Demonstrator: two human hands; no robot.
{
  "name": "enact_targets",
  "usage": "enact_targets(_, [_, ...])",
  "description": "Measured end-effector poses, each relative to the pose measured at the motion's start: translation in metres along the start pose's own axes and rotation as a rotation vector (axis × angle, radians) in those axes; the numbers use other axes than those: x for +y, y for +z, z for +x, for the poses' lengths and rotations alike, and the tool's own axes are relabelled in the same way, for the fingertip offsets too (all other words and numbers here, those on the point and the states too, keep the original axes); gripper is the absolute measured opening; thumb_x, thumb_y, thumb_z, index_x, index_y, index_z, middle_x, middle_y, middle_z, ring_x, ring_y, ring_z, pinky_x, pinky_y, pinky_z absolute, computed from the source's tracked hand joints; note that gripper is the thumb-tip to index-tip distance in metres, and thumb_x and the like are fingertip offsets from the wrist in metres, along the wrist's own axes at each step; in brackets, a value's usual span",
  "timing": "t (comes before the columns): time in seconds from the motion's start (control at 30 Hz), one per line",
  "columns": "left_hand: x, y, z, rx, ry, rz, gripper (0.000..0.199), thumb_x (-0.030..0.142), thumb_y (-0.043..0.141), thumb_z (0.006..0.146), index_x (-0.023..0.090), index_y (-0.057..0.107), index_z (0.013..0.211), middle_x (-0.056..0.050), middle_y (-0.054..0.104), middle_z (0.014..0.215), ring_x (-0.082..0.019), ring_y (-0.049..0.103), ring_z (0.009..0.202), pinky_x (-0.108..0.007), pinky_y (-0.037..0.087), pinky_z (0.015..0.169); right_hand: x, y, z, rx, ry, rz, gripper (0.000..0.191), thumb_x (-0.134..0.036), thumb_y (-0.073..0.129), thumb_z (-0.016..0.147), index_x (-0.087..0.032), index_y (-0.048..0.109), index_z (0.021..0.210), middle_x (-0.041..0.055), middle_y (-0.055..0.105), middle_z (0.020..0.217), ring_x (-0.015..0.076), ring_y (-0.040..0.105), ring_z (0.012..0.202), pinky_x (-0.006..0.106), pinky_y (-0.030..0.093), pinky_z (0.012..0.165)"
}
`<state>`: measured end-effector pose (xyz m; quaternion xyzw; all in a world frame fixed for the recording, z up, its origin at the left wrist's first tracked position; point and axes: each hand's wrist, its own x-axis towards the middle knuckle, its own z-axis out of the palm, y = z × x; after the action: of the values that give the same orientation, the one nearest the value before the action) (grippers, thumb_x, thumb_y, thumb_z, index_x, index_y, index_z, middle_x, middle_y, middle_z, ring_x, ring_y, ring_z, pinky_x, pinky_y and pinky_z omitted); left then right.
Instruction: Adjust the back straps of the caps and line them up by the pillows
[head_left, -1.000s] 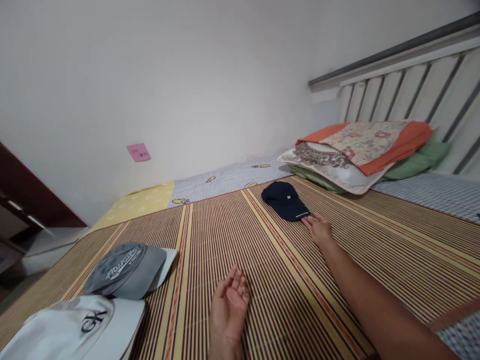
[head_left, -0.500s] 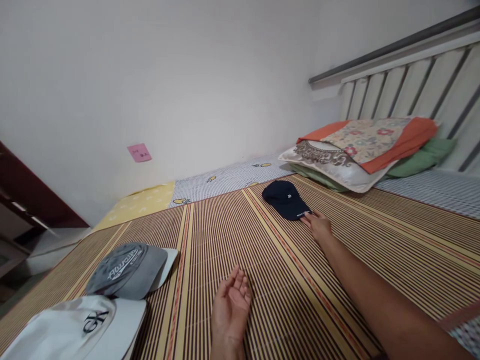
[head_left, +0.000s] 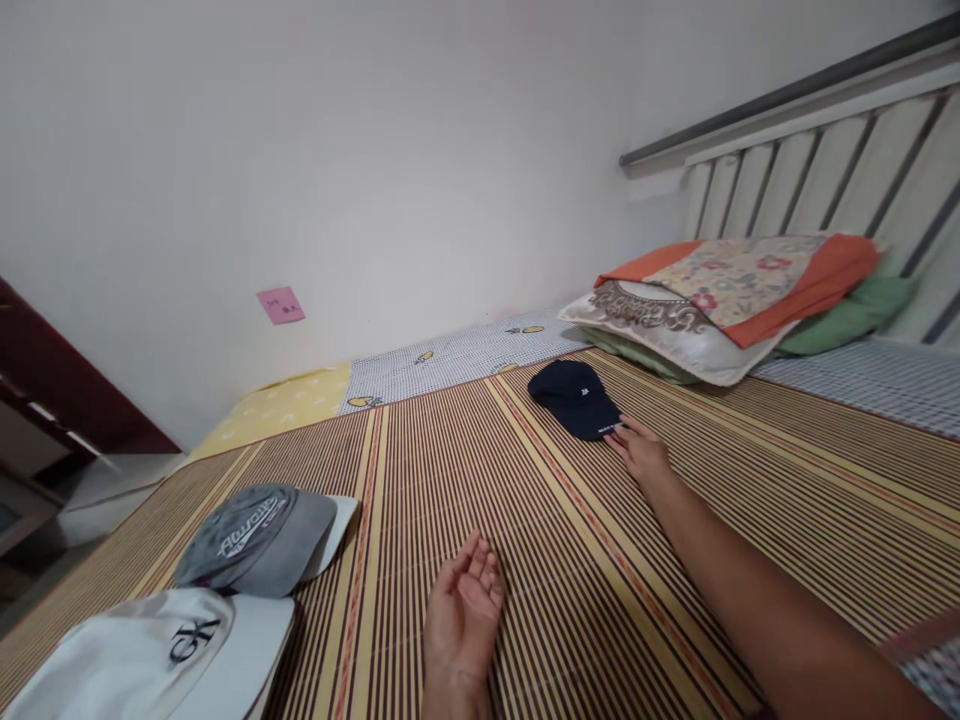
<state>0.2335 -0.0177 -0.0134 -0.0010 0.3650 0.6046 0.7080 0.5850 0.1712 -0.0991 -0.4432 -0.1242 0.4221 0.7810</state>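
A navy baseball cap (head_left: 574,392) with a small white logo lies on the striped mat, its brim toward me. My right hand (head_left: 641,447) grips the edge of that brim between thumb and fingers. Nearer to me, my left hand (head_left: 466,610) rests palm up over the mat, fingers loosely curled and holding nothing. To its left sits a grey cap (head_left: 262,540) with white lettering and a pale brim behind its own. A white cap (head_left: 161,655) with black letters is in front of the grey one, partly cut off by the frame.
The striped mat (head_left: 442,470) covers most of the bed. Stacked pillows (head_left: 690,330) with orange floral cloth lie at the back right, by a white radiator (head_left: 817,180) and a grey pipe (head_left: 787,95). A pink note (head_left: 281,305) is on the wall.
The navy cap and my right hand have shifted very slightly to the right. My left hand and the other caps look almost unchanged.
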Motion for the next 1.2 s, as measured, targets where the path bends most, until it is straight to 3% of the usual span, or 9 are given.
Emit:
enact_targets(0.2, [0.0, 0.001, -0.001, -0.012, -0.012, -0.001, 0.033, 0.007, 0.044, 0.1, 0.005, 0.053, 0.133, -0.01, 0.068, 0.088, -0.016, 0.071, 0.069, -0.024, 0.059, 0.058, 0.005, -0.004, -0.001, -0.004, -0.038, 0.024, 0.029, 0.004, 0.071, 0.075, -0.015, 0.07, 0.098, 0.0024, 0.071, 0.089, 0.0145, 0.072, 0.084, 0.032, 0.065, 0.088])
enact_targets(0.37, [-0.002, 0.0, 0.0, -0.012, -0.006, -0.002, 0.033, 0.005, 0.048, 0.098, 0.004, 0.055, 0.131, -0.01, 0.068, 0.089, -0.016, 0.071, 0.07, -0.023, 0.059, 0.059, 0.01, -0.005, -0.006, 0.037, -0.099, 0.034, 0.024, -0.006, 0.069, 0.09, -0.013, 0.065, 0.113, 0.0033, 0.069, 0.101, 0.0166, 0.071, 0.087, 0.032, 0.065, 0.076])
enact_targets(0.63, [-0.006, -0.023, 0.014, 0.035, -0.033, 0.029, 0.044, 0.002, 0.049, 0.094, 0.002, 0.049, 0.138, -0.011, 0.07, 0.089, -0.017, 0.073, 0.07, -0.023, 0.059, 0.06, 0.006, -0.017, -0.039, 0.032, -0.133, -0.041, 0.028, -0.021, 0.067, 0.098, -0.015, 0.062, 0.124, 0.006, 0.069, 0.11, 0.0182, 0.071, 0.088, 0.034, 0.063, 0.074])
enact_targets(0.77, [-0.008, -0.03, 0.007, -0.059, -0.015, 0.047, 0.054, 0.006, 0.055, 0.092, 0.005, 0.045, 0.145, -0.022, 0.069, 0.122, -0.028, 0.074, 0.102, -0.032, 0.063, 0.078, 0.001, -0.028, -0.067, -0.006, -0.13, -0.123, 0.02, -0.016, 0.067, 0.095, -0.014, 0.064, 0.115, 0.0034, 0.071, 0.1, 0.0171, 0.072, 0.084, 0.033, 0.062, 0.075])
enact_targets(0.93, [-0.012, -0.038, -0.023, -0.164, 0.055, 0.098, 0.072, 0.019, 0.063, 0.093, 0.017, 0.031, 0.157, -0.02, 0.043, 0.16, -0.035, 0.05, 0.14, -0.046, 0.055, 0.104, -0.005, -0.042, -0.112, -0.064, -0.141, -0.275, 0.012, -0.007, 0.073, 0.083, -0.014, 0.067, 0.091, -0.0001, 0.072, 0.084, 0.0161, 0.072, 0.078, 0.031, 0.06, 0.076])
enact_targets(1.0, [-0.016, -0.053, -0.04, -0.141, 0.065, 0.147, 0.072, 0.022, 0.066, 0.092, 0.019, 0.031, 0.156, -0.021, 0.042, 0.16, -0.035, 0.05, 0.14, -0.045, 0.055, 0.103, -0.007, -0.046, -0.13, -0.084, -0.138, -0.33, 0.015, -0.005, 0.076, 0.072, -0.015, 0.069, 0.083, 0.0004, 0.073, 0.08, 0.0165, 0.071, 0.075, 0.028, 0.059, 0.072])
enact_targets(1.07, [-0.024, -0.081, -0.058, -0.077, 0.057, 0.218, 0.063, 0.023, 0.069, 0.09, 0.015, 0.043, 0.147, -0.024, 0.055, 0.148, -0.034, 0.063, 0.127, -0.042, 0.057, 0.097, -0.009, -0.049, -0.148, -0.098, -0.12, -0.36, 0.018, -0.006, 0.077, 0.064, -0.016, 0.071, 0.077, 0.0016, 0.073, 0.074, 0.0169, 0.07, 0.071, 0.025, 0.058, 0.066])
enact_targets(1.13, [-0.034, -0.118, -0.077, -0.013, 0.012, 0.358, 0.044, 0.033, 0.075, 0.086, 0.012, 0.061, 0.123, -0.023, 0.072, 0.116, -0.032, 0.075, 0.1, -0.04, 0.06, 0.086, -0.008, -0.047, -0.164, -0.122, -0.087, -0.357, 0.016, -0.011, 0.077, 0.06, -0.016, 0.07, 0.073, 0.0028, 0.072, 0.07, 0.0169, 0.069, 0.066, 0.024, 0.056, 0.061])
enact_targets(1.2, [-0.043, -0.155, -0.094, -0.004, 0.16, 0.488, 0.033, 0.041, 0.082, 0.079, 0.016, 0.07, 0.097, -0.014, 0.074, 0.083, -0.024, 0.072, 0.068, -0.032, 0.055, 0.062, -0.004, -0.039, -0.182, -0.175, -0.046, -0.333, 0.014, -0.019, 0.077, 0.061, -0.016, 0.069, 0.072, 0.003, 0.07, 0.064, 0.0171, 0.067, 0.06, 0.025, 0.055, 0.056])
